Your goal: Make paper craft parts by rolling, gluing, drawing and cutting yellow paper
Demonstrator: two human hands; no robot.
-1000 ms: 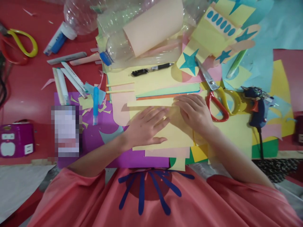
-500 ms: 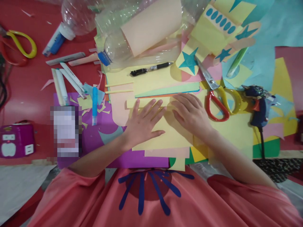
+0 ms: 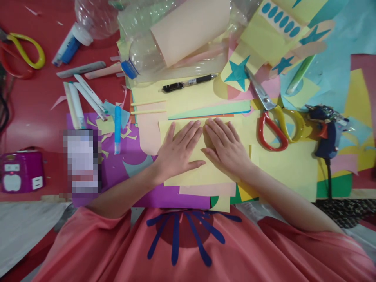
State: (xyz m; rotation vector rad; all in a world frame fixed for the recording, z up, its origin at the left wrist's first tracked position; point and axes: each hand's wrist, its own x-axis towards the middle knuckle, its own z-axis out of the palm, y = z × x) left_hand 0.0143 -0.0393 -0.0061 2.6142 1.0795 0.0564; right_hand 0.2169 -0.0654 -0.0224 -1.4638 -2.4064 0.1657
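A pale yellow sheet of paper (image 3: pixel 182 178) lies in front of me on a stack of coloured paper. My left hand (image 3: pixel 180 150) rests flat on its left half, fingers stretched toward the far edge and thumb out to the side. Close beside it, my right hand (image 3: pixel 227 145) lies palm down on the same sheet, its fingers extended. Neither hand grips anything. Just beyond the fingertips are a narrow light green paper strip (image 3: pixel 211 109) and a black pen (image 3: pixel 189 83). Scissors (image 3: pixel 273 115) with red and yellow handles lie right of my right hand.
A glue gun (image 3: pixel 327 137) sits at the right. Clear plastic bottles (image 3: pixel 147 55) and a rolled peach paper (image 3: pixel 190 31) lie at the back. Several markers (image 3: pixel 89 96), a blurred phone (image 3: pixel 82 160) and a purple box-like item (image 3: pixel 22 172) are at the left.
My right hand has slid left, nearer my left hand. The raised strip along the sheet's far edge now looks flatter under my fingers. The view has shifted slightly.
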